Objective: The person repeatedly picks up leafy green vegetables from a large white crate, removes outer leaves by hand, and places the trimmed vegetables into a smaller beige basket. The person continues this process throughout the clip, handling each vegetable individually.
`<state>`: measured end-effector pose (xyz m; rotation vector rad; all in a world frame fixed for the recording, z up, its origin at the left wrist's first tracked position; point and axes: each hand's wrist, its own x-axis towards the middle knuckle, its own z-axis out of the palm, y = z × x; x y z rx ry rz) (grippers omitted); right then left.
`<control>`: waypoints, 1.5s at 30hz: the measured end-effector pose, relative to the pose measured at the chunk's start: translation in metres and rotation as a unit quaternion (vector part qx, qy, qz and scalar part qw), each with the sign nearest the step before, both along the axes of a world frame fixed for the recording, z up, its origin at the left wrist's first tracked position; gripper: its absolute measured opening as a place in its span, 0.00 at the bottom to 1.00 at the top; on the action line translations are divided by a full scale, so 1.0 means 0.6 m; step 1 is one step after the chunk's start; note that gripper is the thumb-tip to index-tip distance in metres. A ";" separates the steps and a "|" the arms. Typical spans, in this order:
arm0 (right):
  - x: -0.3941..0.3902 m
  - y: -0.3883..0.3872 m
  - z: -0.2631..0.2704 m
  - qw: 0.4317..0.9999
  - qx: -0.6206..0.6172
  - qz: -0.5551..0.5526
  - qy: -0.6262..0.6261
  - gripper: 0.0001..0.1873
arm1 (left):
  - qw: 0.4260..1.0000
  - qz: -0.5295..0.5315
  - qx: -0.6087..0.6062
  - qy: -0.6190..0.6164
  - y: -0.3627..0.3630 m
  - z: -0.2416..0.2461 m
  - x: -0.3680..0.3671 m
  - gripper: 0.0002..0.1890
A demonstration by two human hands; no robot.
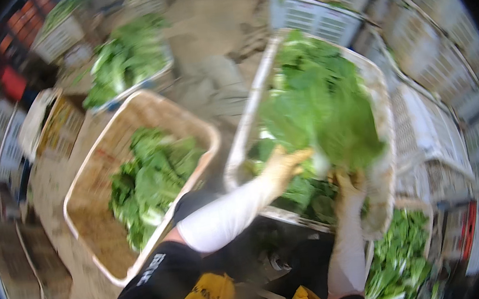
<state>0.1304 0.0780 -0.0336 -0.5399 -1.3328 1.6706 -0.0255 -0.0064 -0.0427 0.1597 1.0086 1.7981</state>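
Observation:
Before me stands a white plastic crate [241,122] holding leafy green vegetables [315,79] with pale stems. My left hand [286,167], in a cream glove, is over the crate's near part. Its fingers are apart beside a white stem and touch or nearly touch it. To its right, my right hand [349,183], also gloved, grips a bunch of leafy greens [348,130], blurred by motion. The leaves hide part of the right fingers. On my left a second crate [94,197], brownish inside, tilts with a smaller heap of greens [159,181] along its right side.
More greens fill a crate [131,57] at the far left and another [394,260] at my lower right. Stacked white crates [317,14] line the right side. A yellow crate [60,128] stands at the left. Flattened sacking [219,85] lies on the floor between the crates.

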 end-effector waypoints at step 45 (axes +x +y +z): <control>0.529 -0.006 -0.017 0.454 0.106 -0.519 -0.717 0.34 | 0.794 0.086 -0.487 0.354 -0.626 -0.683 -0.795 0.43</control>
